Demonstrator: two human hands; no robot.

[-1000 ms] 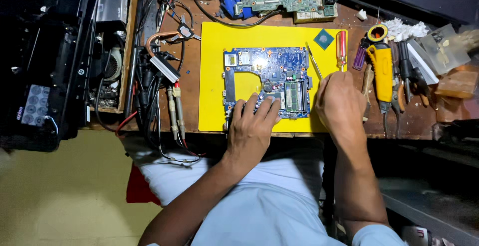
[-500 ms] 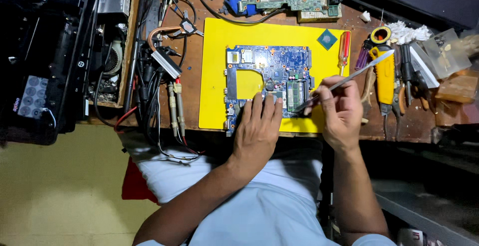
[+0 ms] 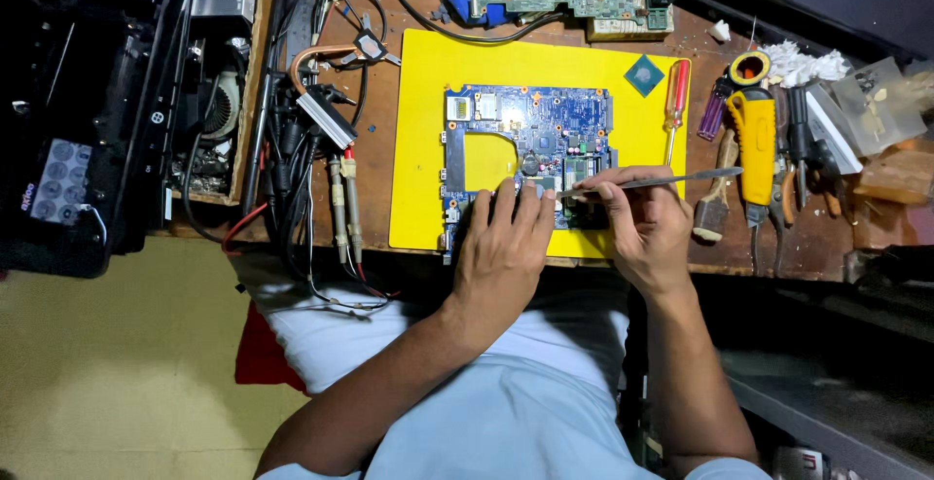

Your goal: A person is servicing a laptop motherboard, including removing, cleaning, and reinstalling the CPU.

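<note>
Pinched in the right hand [image 3: 650, 232], the metal tweezers [image 3: 662, 184] had swung from upright to nearly flat, tips reaching the blue circuit board [image 3: 530, 140] on the yellow mat [image 3: 428, 149]; probing looked underway. Fingers spread, gripping nothing, the left hand [image 3: 501, 247] pressed the board's near edge, as before.

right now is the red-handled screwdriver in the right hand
No, the red-handled screwdriver lies untouched on the yellow mat, while the right hand holds a thin metal tool over the blue circuit board.
</note>
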